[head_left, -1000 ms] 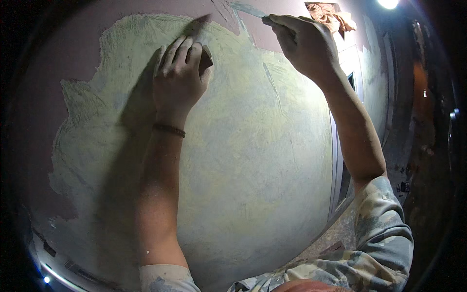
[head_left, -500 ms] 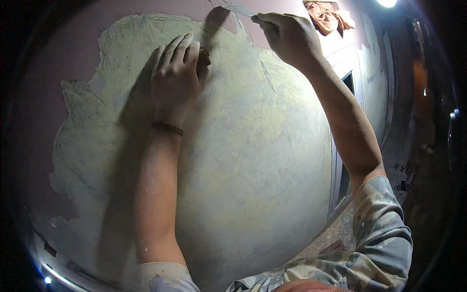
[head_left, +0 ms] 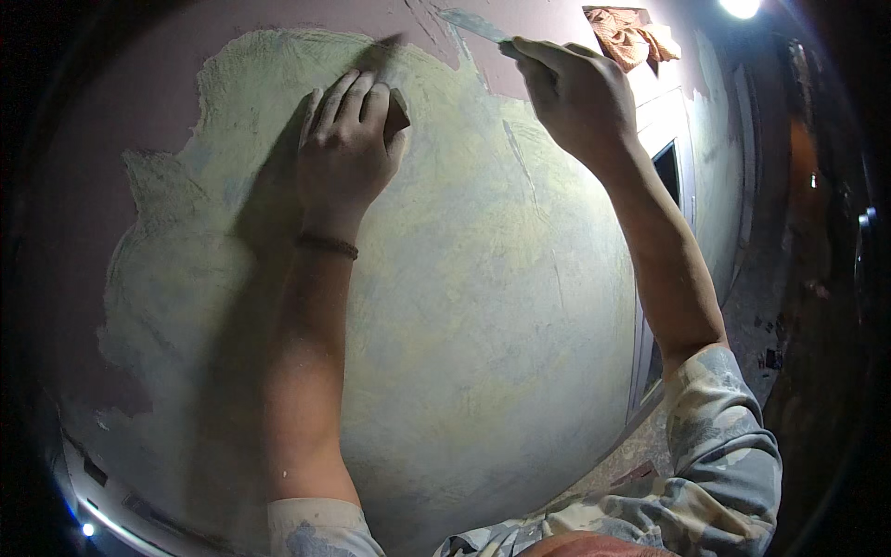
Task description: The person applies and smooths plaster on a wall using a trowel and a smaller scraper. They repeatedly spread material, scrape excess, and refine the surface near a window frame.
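- Since half a second ago, the right hand [head_left: 583, 100] has shifted to the right and a little lower in the view, taking the putty knife [head_left: 473, 24] with it; the left hand [head_left: 345, 153] shows only a slight shift to the right.
- The right hand is closed around the putty knife's handle end, and the pale blade points left from the fingers.
- The blade lies over the mauve part of the wall [head_left: 102, 213], near the top edge of the view; whether it touches the surface I cannot tell.
- The left hand is over the yellowish-grey patch [head_left: 445, 306], its back to the camera and its fingers pointing up.
- It grips a dark piece [head_left: 397, 110] between thumb and fingers; most of it is hidden, so its kind is unclear.
- A dark bracelet [head_left: 327, 245] circles the left wrist.
- A reddish-brown cloth [head_left: 624, 39] is bunched in an opening beyond the right hand, near a bright lamp [head_left: 742, 6].
- A patterned sleeve [head_left: 729, 446] covers the right upper arm.
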### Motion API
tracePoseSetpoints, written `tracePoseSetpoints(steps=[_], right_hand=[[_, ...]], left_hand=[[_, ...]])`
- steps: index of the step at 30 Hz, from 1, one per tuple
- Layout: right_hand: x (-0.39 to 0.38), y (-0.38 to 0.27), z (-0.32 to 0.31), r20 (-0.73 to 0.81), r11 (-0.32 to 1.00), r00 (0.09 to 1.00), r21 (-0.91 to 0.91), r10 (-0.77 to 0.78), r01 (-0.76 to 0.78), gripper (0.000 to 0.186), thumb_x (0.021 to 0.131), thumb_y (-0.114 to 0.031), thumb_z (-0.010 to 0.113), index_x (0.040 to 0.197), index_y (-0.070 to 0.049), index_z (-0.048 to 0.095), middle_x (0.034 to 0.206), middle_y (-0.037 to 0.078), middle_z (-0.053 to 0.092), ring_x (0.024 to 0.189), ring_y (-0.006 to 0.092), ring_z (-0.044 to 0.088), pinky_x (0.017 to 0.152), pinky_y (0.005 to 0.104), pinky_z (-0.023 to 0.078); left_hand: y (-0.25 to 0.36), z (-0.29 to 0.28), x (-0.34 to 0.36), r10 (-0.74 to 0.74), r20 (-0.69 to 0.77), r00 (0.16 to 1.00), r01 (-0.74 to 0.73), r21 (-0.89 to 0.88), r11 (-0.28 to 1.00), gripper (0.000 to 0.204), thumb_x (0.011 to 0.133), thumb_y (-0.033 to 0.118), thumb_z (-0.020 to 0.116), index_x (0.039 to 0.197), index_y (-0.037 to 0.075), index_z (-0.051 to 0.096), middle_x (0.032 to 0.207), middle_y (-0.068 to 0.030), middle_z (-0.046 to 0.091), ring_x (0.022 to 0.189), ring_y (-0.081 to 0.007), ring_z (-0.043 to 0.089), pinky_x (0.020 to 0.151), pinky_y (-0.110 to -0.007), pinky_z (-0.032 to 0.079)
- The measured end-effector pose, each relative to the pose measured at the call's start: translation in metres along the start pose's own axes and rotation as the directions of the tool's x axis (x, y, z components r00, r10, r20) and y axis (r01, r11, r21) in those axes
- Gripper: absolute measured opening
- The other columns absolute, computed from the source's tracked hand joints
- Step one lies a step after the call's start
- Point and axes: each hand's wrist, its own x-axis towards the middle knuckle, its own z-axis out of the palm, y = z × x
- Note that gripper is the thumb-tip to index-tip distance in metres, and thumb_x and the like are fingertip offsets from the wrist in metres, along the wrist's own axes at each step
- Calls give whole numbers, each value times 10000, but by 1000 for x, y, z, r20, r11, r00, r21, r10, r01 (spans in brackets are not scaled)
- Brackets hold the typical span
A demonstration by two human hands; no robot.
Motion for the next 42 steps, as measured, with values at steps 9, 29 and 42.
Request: tracePoseSetpoints(steps=[9,29,42], right_hand=[[0,-2,-1,85,994,996,-110,27,-17,236,993,-260,688,1194,-191,790,987,95,794,798,247,760,733,379,606],[41,0,19,-58,990,989,-13,-139,138,232,994,-292,648,1158,-199,783,935,113,781,792,304,757,723,432,612],[10,20,-6,67,998,998,-64,20,-15,259,1004,-323,692,1205,-189,788,856,72,783,650,200,710,637,366,571]], left_hand=[[-3,2,-1,12,-7,1000,-12,-6,1000,482,820,308,808,1237,148,627,1372,-36,663,1335,-222,595,1172,-474,439],[-6,3,-5,4,22,1000,-1,-137,991,616,832,235,831,1374,117,563,1415,-124,622,1356,-306,573,1166,-439,446],[1,-1,-2,10,35,999,-7,-93,996,510,868,244,793,1324,126,599,1391,-94,655,1355,-291,583,1198,-494,409]])
